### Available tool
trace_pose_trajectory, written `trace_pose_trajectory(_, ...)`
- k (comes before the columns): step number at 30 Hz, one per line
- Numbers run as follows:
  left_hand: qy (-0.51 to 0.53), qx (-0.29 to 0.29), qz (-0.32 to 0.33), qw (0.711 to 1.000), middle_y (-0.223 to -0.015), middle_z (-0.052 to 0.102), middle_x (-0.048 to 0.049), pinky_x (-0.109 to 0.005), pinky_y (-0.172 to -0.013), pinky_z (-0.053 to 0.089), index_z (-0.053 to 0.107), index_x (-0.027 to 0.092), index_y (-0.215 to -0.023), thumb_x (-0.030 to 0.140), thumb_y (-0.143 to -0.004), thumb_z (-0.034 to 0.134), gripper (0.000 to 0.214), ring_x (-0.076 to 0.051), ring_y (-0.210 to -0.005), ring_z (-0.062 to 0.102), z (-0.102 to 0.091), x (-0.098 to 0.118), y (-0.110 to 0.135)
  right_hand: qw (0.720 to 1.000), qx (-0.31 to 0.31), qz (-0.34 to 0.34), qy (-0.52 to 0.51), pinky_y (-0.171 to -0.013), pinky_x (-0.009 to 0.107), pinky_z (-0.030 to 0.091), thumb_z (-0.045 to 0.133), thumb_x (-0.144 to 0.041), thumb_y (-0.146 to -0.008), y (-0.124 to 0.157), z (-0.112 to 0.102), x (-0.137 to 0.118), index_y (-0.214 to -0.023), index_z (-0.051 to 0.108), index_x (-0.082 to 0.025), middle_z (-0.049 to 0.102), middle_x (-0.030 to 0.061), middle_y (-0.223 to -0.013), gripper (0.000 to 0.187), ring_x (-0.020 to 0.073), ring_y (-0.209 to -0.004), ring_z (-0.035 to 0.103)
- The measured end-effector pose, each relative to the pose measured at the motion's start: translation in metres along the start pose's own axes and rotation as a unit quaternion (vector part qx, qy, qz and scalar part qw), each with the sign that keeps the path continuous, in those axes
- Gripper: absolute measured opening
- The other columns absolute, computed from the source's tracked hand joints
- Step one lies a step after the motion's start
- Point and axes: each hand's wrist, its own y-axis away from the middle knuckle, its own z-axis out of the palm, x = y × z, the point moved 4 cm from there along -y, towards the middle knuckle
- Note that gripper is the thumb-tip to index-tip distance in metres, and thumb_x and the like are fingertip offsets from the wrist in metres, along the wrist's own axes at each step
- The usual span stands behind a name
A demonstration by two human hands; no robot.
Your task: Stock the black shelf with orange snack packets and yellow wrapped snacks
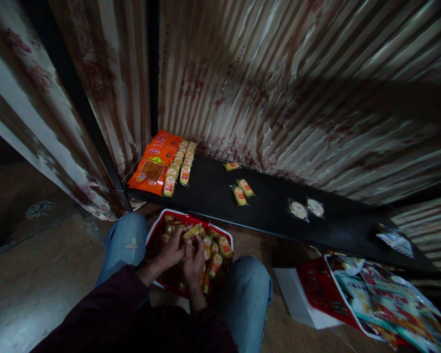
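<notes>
Both hands meet over a red basket (226, 233) with a white rim, between the knees. My left hand (173, 249) is closed on the left side of some yellow wrapped snack cakes (194, 231). From below, my right hand (194, 260) has its fingers closed round the same snack cakes; the exact number held is unclear. More wrapped snack cakes (215, 264), yellow with red labels, lie loose in the basket under and beside the hands.
A low black shelf (209, 184) runs beyond the basket. On it are orange snack bags (154, 164), two rows of snack cakes (171, 179), loose cakes (238, 195), round white packets (298, 210) and a blue-white packet (395, 240). Another red basket (316, 287) holds bags at right.
</notes>
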Motion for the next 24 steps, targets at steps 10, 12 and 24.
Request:
trace_pose_trajectory(10,-0.05,0.016,0.064,0.997,-0.11,0.063,-0.0075,-0.038,-0.099,0.041,0.063,0.024,-0.094,0.012,-0.075,0.052,0.025,-0.022,-0.109,0.056,-0.001,0.012,0.004,0.999,0.049,-0.006,0.018,-0.092,0.04,0.044,0.049,-0.056,-0.081,-0.005,-0.003,0.009,-0.113,0.059,-0.013,0.061,0.018,-0.119,0.054,0.028,-0.11,0.057)
trace_pose_trajectory(12,-0.043,0.04,0.054,0.997,-0.109,0.064,-0.0072,-0.038,-0.098,0.042,0.062,0.024,-0.095,0.014,-0.076,0.055,0.023,-0.022,-0.106,0.057,-0.002,0.012,0.003,0.998,0.05,-0.006,0.023,-0.094,0.041,0.043,0.048,-0.056,-0.081,-0.005,-0.002,0.009,-0.113,0.06,-0.012,0.06,0.0195,-0.122,0.056,0.0289,-0.113,0.055)
trace_pose_trajectory(24,-0.082,0.102,0.137,0.982,-0.108,0.061,-0.0091,-0.037,-0.1,0.039,0.064,0.023,-0.1,0.018,-0.079,0.054,0.023,-0.022,-0.107,0.054,-0.011,0.038,0.007,0.996,0.024,-0.041,-0.069,-0.09,0.036,0.046,0.045,-0.041,-0.088,-0.018,0.002,-0.031,-0.113,0.052,-0.017,0.062,0.0113,-0.11,0.035,0.0186,-0.101,0.06)
